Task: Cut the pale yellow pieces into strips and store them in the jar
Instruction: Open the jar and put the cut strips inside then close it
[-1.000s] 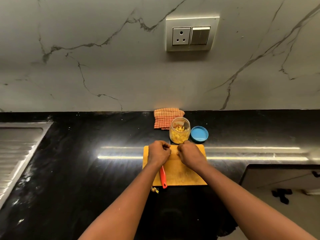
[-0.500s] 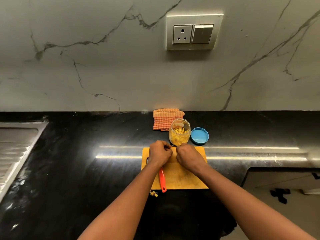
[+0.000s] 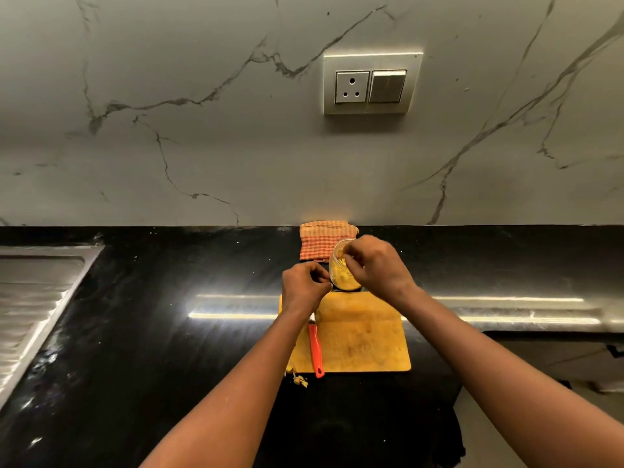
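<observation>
The clear jar point(image 3: 341, 275), partly filled with pale yellow strips, stands just past the far edge of the yellow cutting board point(image 3: 366, 339). My right hand point(image 3: 376, 268) hovers over the jar's mouth, its fingertips pinched together on strips at the opening. Close against the jar's left side, my left hand point(image 3: 304, 287) is curled with thumb against fingers, pinching more strips that are mostly hidden. A red-handled knife point(image 3: 316, 352) lies on the board's left side, its blade under my left wrist.
A checked orange cloth point(image 3: 317, 243) lies behind the jar at the wall. A few scraps point(image 3: 299, 380) sit on the black counter point(image 3: 169, 332) off the board's near left corner. A steel drainboard point(image 3: 33, 298) is far left; a wall socket point(image 3: 371, 84) is above.
Both hands have lifted off the board toward the jar. The right hand now covers the jar's mouth and hides the blue lid; the left hand has come up beside the jar.
</observation>
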A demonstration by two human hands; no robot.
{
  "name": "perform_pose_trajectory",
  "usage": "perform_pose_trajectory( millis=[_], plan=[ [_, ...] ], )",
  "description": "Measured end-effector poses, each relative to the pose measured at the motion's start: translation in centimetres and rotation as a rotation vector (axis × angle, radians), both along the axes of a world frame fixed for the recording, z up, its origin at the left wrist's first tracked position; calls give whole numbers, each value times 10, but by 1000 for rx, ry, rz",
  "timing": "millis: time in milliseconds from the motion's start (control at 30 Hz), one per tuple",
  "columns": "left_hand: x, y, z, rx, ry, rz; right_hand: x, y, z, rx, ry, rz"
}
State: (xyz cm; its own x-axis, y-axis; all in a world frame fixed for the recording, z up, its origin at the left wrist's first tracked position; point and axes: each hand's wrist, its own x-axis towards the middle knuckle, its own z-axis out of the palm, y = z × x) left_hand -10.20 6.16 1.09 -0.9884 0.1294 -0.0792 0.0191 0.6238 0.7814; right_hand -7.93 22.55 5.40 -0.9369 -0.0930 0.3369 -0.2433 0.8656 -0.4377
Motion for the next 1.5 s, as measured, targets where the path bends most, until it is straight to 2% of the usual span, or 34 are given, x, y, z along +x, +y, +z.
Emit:
perform_pose_trajectory(
  millis=[167, 300, 567, 700, 800, 933, 1033, 1333, 1433, 1500],
  plan=[
    [-5, 4, 9, 64, 24, -23, -21, 7, 8, 50, -100, -59],
    [-13, 8, 8, 34, 49, -29, -27, 7, 9, 80, -173, -58],
    [-20, 19, 2, -10, 40, -66, -31, 18, 10, 24, -173, -73],
    [-22, 23, -1, -12, 34, -92, -32, 42, 8, -85, -131, -257],
    [-23, 26, -5, -14, 28, -106, -29, 64, -5, -55, -316, -333],
    [-22, 29, -12, 27, 31, -124, -23, 73, -27, 178, -693, -237],
    [-22, 31, -16, 51, 38, -129, -24, 70, -38, 281, -784, -199],
    [-23, 33, -23, 99, 22, -129, -38, 62, -47, 484, -842, -125],
    [-23, 34, -24, 105, 23, -138, -40, 63, -47, 462, -795, -146],
    [-24, 33, -24, 107, 15, -141, -41, 67, -42, 361, -731, -205]
  ],
)
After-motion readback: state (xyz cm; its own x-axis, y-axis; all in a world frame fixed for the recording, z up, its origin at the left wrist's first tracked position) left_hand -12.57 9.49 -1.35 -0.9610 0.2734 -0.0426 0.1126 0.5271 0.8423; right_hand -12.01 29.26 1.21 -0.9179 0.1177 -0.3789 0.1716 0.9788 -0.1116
